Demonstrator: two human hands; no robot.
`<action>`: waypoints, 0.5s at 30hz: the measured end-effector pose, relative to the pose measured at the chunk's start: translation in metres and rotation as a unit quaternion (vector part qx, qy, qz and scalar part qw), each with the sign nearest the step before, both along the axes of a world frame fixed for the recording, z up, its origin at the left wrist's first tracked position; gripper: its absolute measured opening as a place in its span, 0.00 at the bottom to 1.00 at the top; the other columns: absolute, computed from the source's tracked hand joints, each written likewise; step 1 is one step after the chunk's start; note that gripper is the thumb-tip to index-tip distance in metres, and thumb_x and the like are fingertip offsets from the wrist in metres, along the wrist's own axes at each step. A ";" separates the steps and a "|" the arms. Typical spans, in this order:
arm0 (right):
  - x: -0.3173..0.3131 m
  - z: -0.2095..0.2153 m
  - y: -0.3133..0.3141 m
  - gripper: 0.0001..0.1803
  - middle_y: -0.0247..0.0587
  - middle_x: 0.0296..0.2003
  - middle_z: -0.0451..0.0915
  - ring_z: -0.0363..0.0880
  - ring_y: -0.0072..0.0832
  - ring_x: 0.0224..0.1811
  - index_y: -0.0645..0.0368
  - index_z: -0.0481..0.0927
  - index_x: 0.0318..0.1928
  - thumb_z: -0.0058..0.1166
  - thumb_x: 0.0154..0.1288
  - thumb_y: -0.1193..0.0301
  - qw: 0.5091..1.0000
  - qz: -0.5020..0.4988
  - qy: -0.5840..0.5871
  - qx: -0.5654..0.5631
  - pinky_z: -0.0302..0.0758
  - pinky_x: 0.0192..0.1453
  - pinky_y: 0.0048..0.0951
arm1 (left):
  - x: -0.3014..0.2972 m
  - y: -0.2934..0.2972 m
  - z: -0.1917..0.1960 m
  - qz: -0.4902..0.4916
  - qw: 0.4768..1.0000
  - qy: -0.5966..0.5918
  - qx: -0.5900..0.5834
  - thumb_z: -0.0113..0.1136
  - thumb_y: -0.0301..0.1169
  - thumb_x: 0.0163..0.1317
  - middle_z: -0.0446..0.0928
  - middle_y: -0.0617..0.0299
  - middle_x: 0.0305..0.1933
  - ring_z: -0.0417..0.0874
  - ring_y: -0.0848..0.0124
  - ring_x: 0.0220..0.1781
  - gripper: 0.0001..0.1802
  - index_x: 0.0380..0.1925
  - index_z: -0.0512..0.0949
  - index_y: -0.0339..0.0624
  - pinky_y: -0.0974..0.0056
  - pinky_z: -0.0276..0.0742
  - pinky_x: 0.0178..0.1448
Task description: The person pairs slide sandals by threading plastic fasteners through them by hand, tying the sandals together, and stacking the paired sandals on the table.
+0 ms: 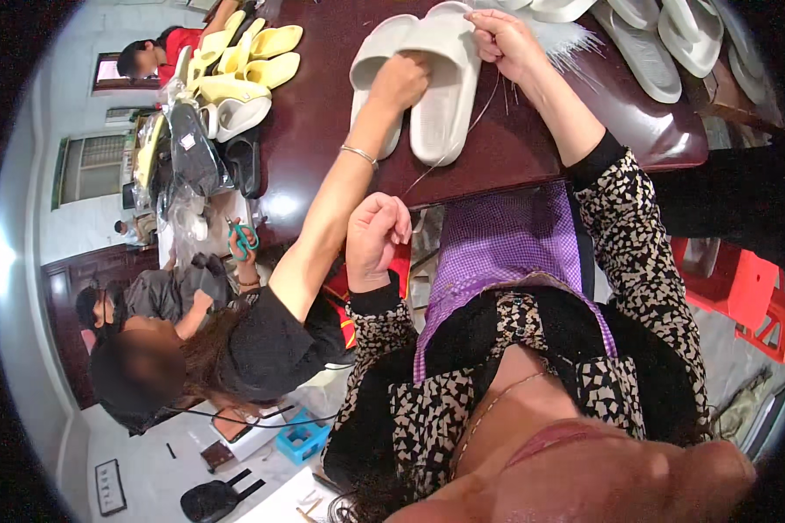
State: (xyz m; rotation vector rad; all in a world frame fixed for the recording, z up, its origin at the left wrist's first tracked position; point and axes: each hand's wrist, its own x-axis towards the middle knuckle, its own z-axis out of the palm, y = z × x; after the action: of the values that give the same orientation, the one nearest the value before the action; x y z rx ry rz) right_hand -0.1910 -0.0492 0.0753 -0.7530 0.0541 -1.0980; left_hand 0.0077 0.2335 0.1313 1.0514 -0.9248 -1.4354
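A pair of pale grey slippers lies on the dark red table ahead of me. My right hand is closed in a pinch beside the strap of the right slipper; what its fingertips hold is too small to make out. A thin thread runs down from near that hand, past the slipper's heel, toward my left hand. Curled shut near the table's front edge, my left hand appears to have the thread's end in its fingers. A co-worker's hand reaches under the slipper's strap.
The co-worker at my left holds teal-handled scissors. Yellow slippers and wrapped dark slippers lie at the far left. More grey slippers and white feathery material are at right. Red plastic stools stand beside the table.
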 end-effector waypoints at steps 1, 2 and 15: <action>0.001 0.001 -0.001 0.03 0.32 0.16 0.69 0.60 0.22 0.11 0.55 0.72 0.29 0.48 0.60 0.72 0.995 0.033 -0.078 -0.059 0.59 0.16 0.26 | 0.000 -0.001 0.000 -0.001 1.000 -0.001 0.001 0.52 0.32 0.63 0.66 0.61 0.18 0.62 0.75 0.17 0.11 0.24 0.68 0.38 0.72 0.63 0.22; 0.000 0.001 0.000 0.03 0.32 0.16 0.69 0.60 0.22 0.11 0.55 0.72 0.29 0.48 0.60 0.72 0.995 0.031 -0.078 -0.058 0.59 0.16 0.26 | 0.000 -0.002 -0.001 0.021 1.000 -0.001 0.013 0.51 0.31 0.63 0.66 0.61 0.18 0.63 0.76 0.17 0.10 0.25 0.68 0.38 0.72 0.63 0.22; -0.002 0.004 0.004 0.05 0.26 0.15 0.64 0.56 0.17 0.11 0.53 0.70 0.28 0.46 0.62 0.71 0.994 -0.059 0.051 0.077 0.53 0.15 0.20 | -0.001 -0.023 -0.003 0.137 0.976 -0.168 0.007 0.53 0.25 0.62 0.71 0.67 0.22 0.68 0.81 0.22 0.03 0.32 0.73 0.37 0.77 0.65 0.26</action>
State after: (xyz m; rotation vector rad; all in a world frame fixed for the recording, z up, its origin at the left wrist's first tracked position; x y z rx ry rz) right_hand -0.1930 -0.0451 0.0797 -0.6731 0.2704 -1.1525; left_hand 0.0069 0.2106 0.1287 1.4019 -0.9641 -1.0555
